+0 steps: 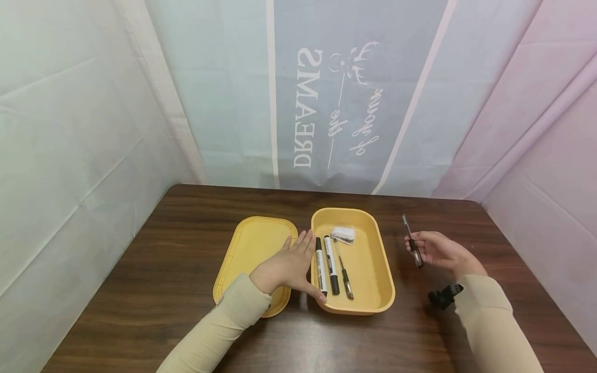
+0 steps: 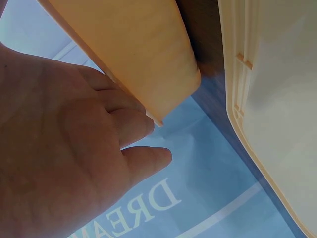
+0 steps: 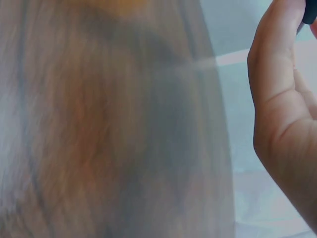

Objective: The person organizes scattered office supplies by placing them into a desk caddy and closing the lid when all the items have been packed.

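My right hand (image 1: 437,250) pinches a clear-barrelled gel pen (image 1: 413,247) with a dark grip, held to the right of a yellow box (image 1: 388,280). In the right wrist view only a small dark piece of the pen (image 3: 310,12) shows at the top corner. My left hand (image 1: 288,267) lies with its fingers straight along the box's left rim, thumb at the near left corner. Inside the box are two black-and-white markers (image 1: 331,264), another gel pen (image 1: 344,272) and a small white object (image 1: 343,234) near the far end.
Left of the box, partly under my left hand and forearm, lies a yellow lid (image 1: 255,239). The brown wooden table (image 1: 154,269) ends at the back against a printed curtain (image 1: 233,93), with pale cloth on both sides.
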Motion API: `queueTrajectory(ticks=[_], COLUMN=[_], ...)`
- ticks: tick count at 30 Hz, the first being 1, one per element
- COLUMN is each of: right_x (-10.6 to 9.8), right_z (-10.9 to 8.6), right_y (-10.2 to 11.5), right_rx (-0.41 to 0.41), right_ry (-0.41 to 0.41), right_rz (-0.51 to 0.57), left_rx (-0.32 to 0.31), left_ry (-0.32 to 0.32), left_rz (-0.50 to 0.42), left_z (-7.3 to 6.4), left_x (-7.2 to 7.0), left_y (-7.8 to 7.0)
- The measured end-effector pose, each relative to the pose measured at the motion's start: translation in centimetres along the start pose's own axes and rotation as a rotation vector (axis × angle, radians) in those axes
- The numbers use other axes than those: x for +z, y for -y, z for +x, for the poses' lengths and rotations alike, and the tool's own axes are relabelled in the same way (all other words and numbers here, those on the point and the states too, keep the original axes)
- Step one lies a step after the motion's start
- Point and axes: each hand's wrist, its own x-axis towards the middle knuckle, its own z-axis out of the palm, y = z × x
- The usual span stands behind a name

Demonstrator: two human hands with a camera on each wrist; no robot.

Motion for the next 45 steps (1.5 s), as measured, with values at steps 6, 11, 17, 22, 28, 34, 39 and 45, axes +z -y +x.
queueTrajectory(ticks=[6, 11, 17, 22, 28, 34, 39, 45], right_x=[1.8, 3.7, 5.7, 6.7, 7.9, 9.6, 11.4, 13.3], right_z=[0.8, 1.4, 2.0, 2.7, 3.5, 4.2, 4.8, 5.7], right_y=[1.0, 1.9, 2.9, 3.4, 3.9, 3.8, 3.6, 3.0], right_rx=[-0.032, -0.001, 0.025, 0.048, 0.077, 0.091, 0.138, 0.172], right_ry=[0.023, -0.046, -0.054, -0.046, -0.070, -0.127, -0.250, -0.329], right_rz=[-0.077, -0.199, -0.275, -0.327, -0.412, -0.505, -0.619, -0.809], left_rx=[-0.002, -0.006, -0.007, -0.007, -0.010, -0.010, -0.006, 0.001], left_ry=[0.003, 0.009, 0.010, 0.012, 0.017, 0.016, 0.011, 0.003], left_rz=[-0.020, -0.014, -0.027, -0.027, -0.034, -0.038, -0.033, -0.024], left_z=[-0.1, 0.0, -0.1, -0.1, -0.1, -0.2, -0.2, -0.2], left_x=[-0.2, -0.3, -0.4, -0.5, -0.6, -0.6, -0.4, 0.0], left_y=[0.0, -0.1, -0.1, -0.1, -0.1, -0.1, -0.2, -0.1])
